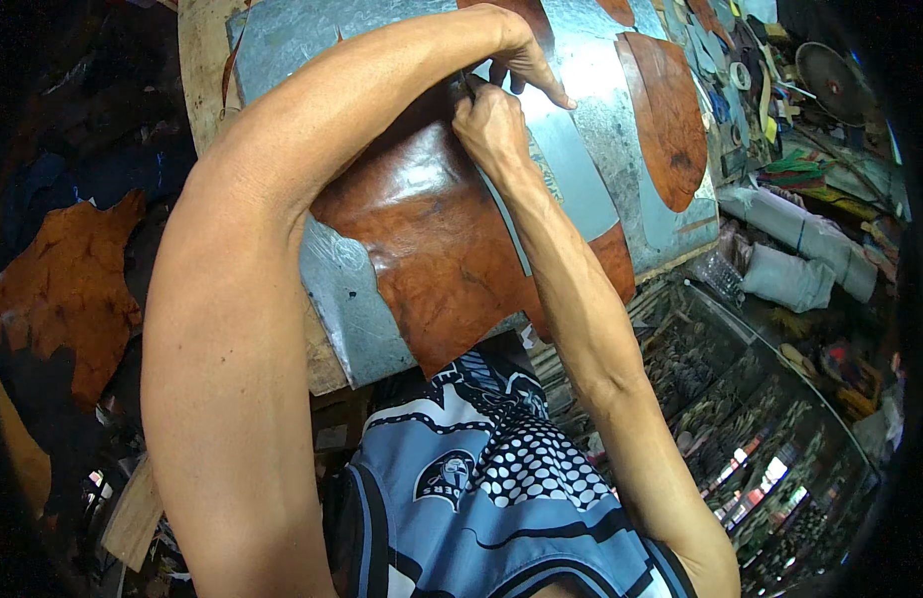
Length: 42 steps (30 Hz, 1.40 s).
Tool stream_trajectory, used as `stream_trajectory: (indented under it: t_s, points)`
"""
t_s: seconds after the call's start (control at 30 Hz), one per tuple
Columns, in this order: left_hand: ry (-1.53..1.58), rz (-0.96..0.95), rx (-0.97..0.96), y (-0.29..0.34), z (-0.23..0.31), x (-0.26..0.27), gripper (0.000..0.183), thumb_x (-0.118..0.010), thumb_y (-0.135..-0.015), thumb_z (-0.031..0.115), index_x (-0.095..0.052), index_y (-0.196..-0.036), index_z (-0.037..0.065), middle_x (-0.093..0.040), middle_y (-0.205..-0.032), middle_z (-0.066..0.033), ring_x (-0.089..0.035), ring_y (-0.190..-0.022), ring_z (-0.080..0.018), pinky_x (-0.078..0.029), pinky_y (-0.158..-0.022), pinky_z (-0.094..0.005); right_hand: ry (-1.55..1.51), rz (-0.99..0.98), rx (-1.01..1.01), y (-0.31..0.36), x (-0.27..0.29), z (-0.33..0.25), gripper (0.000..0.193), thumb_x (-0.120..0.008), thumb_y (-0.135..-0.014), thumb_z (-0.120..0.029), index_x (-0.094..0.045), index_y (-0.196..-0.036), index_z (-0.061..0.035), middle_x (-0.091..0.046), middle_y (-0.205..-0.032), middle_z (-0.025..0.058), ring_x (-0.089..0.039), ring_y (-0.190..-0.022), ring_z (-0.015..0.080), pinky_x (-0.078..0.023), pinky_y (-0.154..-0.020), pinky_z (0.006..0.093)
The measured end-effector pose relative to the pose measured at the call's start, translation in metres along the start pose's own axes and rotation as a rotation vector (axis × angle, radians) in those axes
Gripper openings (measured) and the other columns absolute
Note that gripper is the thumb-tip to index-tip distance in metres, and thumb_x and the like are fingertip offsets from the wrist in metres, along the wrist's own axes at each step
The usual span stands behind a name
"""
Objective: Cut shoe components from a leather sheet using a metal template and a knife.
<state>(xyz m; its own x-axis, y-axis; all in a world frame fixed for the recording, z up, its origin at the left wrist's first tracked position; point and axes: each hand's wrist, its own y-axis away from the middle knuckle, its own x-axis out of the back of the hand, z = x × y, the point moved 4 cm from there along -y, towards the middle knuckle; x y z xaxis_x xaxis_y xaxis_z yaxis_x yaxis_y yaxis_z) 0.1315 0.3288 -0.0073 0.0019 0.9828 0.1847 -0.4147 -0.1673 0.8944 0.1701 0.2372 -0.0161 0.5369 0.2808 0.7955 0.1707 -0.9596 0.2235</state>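
A large piece of glossy brown leather (437, 269) lies on the metal-topped table in front of me. Across it runs a long grey flat strip (571, 164), partly hidden under my right forearm. My right hand (491, 125) is closed in a fist near the far part of the leather, around a small dark tool whose tip is mostly hidden. Just beyond, my left hand (526, 62) reaches over with its arm bent, fingers apart and one stretched towards the strip. Its other fingers are in shadow close to the right hand.
Another brown leather piece (671, 120) lies on the table's right side. A leather scrap (68, 289) hangs at the left. Wrapped white rolls (800, 229) and a glass-topped case (761, 429) with many small items stand at the right. A round fan (830, 82) is at the far right.
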Motion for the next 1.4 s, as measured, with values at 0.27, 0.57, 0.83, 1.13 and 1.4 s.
stream_trajectory:
  t_s: [0.27, 0.57, 0.83, 1.13, 1.4]
  points:
    - [0.008, 0.02, -0.03, 0.001, -0.006, -0.006, 0.114, -0.053, -0.065, 0.089, -0.045, -0.141, 0.005, -0.044, -0.147, -0.0092, -0.042, -0.133, -0.0233, -0.036, -0.108, -0.0411, 0.06, -0.01, -0.02, -0.001, -0.006, -0.007, 0.037, -0.053, -0.086, -0.021, -0.066, -0.113, -0.0002, -0.065, -0.092, 0.033, -0.065, -0.091, 0.0462, -0.052, -0.085, 0.0498]
    - [-0.027, 0.197, -0.047, -0.003, 0.001, -0.014, 0.102, -0.057, -0.071, 0.081, -0.047, -0.138, 0.005, -0.041, -0.146, -0.0178, -0.04, -0.134, -0.0359, -0.032, -0.108, -0.0518, 0.11, -0.039, -0.026, -0.002, -0.012, -0.011, 0.038, -0.053, -0.09, -0.027, -0.065, -0.114, -0.0008, -0.066, -0.096, 0.0308, -0.066, -0.093, 0.0449, -0.052, -0.087, 0.0488]
    - [-0.113, 0.212, -0.179, -0.027, 0.003, -0.017, 0.117, -0.049, -0.066, 0.09, -0.035, -0.148, 0.007, -0.031, -0.15, -0.0264, -0.035, -0.137, -0.0411, -0.021, -0.114, -0.0565, 0.184, -0.058, -0.061, 0.004, -0.011, -0.013, 0.038, -0.052, -0.092, -0.029, -0.065, -0.114, -0.001, -0.066, -0.098, 0.0308, -0.065, -0.096, 0.0448, -0.052, -0.088, 0.0481]
    - [-0.052, 0.261, -0.228, 0.014, 0.0, -0.038, 0.101, -0.041, -0.072, 0.089, -0.028, -0.152, 0.027, -0.018, -0.158, -0.0159, -0.018, -0.145, -0.0394, -0.011, -0.117, -0.0565, 0.106, -0.009, 0.003, 0.022, -0.008, -0.006, 0.03, -0.052, -0.087, -0.019, -0.068, -0.106, -0.0019, -0.067, -0.093, 0.0281, -0.065, -0.09, 0.0437, -0.051, -0.086, 0.0501]
    - [-0.03, 0.314, -0.202, 0.014, -0.013, -0.043, 0.099, -0.038, -0.071, 0.09, -0.028, -0.151, 0.032, -0.014, -0.159, -0.0141, -0.007, -0.147, -0.035, -0.013, -0.116, -0.0578, 0.082, -0.034, 0.041, 0.031, -0.002, -0.005, 0.032, -0.055, -0.086, -0.019, -0.07, -0.109, -0.0038, -0.067, -0.097, 0.027, -0.065, -0.096, 0.0408, -0.05, -0.089, 0.0463]
